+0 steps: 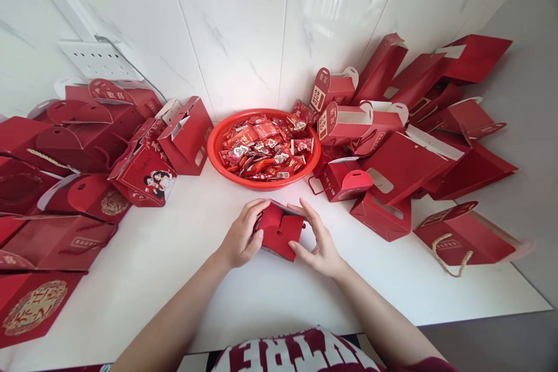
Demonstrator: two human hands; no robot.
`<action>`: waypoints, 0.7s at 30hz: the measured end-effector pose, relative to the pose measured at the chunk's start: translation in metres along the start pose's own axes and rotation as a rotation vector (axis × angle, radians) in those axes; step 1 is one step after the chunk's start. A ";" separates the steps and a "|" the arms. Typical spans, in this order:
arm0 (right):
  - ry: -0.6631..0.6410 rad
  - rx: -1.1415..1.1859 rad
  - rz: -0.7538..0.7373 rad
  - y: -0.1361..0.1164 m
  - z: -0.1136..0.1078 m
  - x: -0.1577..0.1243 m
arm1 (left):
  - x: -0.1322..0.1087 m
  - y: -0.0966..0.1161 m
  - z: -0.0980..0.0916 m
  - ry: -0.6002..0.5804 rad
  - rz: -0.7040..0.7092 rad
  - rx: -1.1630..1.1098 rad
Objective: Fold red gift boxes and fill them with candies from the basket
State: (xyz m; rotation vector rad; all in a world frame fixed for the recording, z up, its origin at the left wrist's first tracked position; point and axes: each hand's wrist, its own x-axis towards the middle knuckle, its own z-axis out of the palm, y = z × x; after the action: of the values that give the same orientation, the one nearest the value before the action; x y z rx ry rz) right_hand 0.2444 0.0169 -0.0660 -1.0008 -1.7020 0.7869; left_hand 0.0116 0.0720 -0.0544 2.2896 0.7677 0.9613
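A small red paper gift box point(279, 235) stands on the white table in front of me, its top flaps folded partly inward, with a round hole in one flap. My left hand point(241, 236) grips its left side, thumb at the near edge and fingers along the far edge. On the right, my right hand point(322, 245) holds the box between thumb and fingertips at its right side. Just beyond the box sits a red plastic basket point(265, 186) filled with red-wrapped candies point(261, 145). What is inside the box is hidden by its flaps.
Many red gift boxes point(82, 238) crowd the left side, one with a cartoon couple point(157, 185). More boxes point(396, 168) cluster on the right, including one with a rope handle point(471, 238). A tiled wall and a power strip point(100, 60) with a cable stand behind.
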 end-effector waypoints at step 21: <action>-0.152 -0.247 -0.272 -0.012 0.014 -0.002 | 0.011 0.062 -0.019 -0.282 -0.143 0.420</action>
State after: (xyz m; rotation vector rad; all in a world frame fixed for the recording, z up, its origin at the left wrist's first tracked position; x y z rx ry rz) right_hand 0.2284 0.0086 -0.0611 -0.8632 -2.0526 0.4940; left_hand 0.0217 0.0414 0.0025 2.6031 1.0686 0.4246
